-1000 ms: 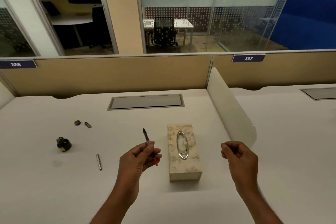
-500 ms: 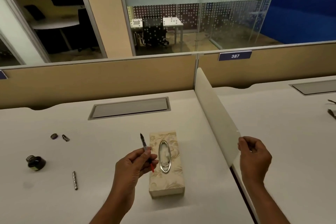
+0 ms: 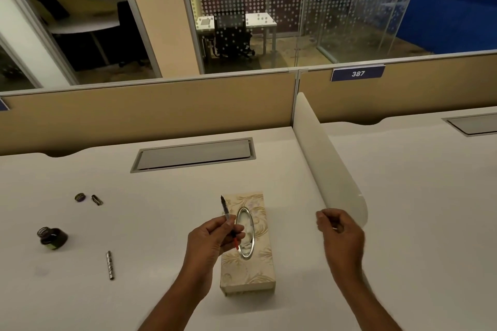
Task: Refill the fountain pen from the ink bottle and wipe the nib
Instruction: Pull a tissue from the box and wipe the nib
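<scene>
My left hand (image 3: 212, 236) grips the fountain pen's front section (image 3: 225, 209), dark nib pointing up and away, a red end showing below my fingers. It hovers just left of a cream patterned tissue box (image 3: 250, 269) with an oval metal-rimmed opening. My right hand (image 3: 340, 231) is curled into a loose fist right of the box, holding nothing visible. An uncapped dark ink bottle (image 3: 52, 237) stands far left on the desk. A metal pen barrel (image 3: 110, 265) lies between the bottle and my left arm.
The bottle cap (image 3: 80, 197) and a small metal pen part (image 3: 97, 199) lie at the back left. A white curved divider (image 3: 330, 166) rises just behind my right hand. A grey cable hatch (image 3: 193, 154) sits at the desk's rear, below the tan partition.
The view swung right and then partly back left. My right hand drifted rightward toward the divider and stayed curled. My left hand kept the pen beside the tissue box.
</scene>
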Motion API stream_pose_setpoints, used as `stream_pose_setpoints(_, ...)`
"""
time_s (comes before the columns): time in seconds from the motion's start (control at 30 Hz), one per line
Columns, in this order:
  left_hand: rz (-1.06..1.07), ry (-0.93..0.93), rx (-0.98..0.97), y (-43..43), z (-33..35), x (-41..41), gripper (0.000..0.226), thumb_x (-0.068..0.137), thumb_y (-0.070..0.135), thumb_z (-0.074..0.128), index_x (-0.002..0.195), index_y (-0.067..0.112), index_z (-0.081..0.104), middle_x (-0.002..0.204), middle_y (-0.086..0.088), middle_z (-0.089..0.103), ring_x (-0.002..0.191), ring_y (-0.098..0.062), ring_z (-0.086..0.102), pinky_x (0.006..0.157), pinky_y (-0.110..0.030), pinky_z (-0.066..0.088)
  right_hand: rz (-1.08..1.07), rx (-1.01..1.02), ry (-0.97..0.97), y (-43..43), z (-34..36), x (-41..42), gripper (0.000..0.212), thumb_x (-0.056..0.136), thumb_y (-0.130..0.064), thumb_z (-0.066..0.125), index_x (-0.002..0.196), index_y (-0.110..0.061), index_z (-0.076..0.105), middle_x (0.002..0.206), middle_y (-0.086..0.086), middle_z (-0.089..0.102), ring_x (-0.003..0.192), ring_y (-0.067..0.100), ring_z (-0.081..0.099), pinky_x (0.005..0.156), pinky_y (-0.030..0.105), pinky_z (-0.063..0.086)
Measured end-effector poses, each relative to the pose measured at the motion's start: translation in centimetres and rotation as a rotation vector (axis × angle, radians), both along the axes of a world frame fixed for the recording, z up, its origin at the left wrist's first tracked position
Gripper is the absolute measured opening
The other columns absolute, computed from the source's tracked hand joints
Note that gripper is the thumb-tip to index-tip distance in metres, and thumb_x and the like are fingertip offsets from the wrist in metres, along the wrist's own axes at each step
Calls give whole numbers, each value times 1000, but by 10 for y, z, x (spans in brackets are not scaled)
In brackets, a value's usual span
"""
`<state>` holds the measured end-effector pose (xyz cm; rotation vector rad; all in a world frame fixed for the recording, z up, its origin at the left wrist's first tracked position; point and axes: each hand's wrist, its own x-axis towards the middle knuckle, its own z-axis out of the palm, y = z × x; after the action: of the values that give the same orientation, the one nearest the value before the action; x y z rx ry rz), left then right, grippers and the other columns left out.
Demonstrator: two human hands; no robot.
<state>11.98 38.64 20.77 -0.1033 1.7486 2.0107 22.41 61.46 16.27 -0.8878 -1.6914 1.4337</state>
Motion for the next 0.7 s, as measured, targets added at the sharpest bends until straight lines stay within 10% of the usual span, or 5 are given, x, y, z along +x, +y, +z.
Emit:
stream_pose_setpoints(0.27,1,-38,-107,10,-22,-9,19,94,18,70,103,3,77,93,-17,81,93,-33,78,89,-42,61,298,86,-130,-67,-30,-36,15,84,-3,74,80,-17,71,76,-5,72,72,7,67,66,15,53)
stream_pose_setpoints(0.7,9,-27,-211,14,-41,-16,14,95,16,68,91,7,79,87,-17,80,79,-25,74,75,-35,60,432,282,-317,-88,-48,-69,12,86,-22,73,95,-16,69,86,-5,65,75,5,63,68,23,56)
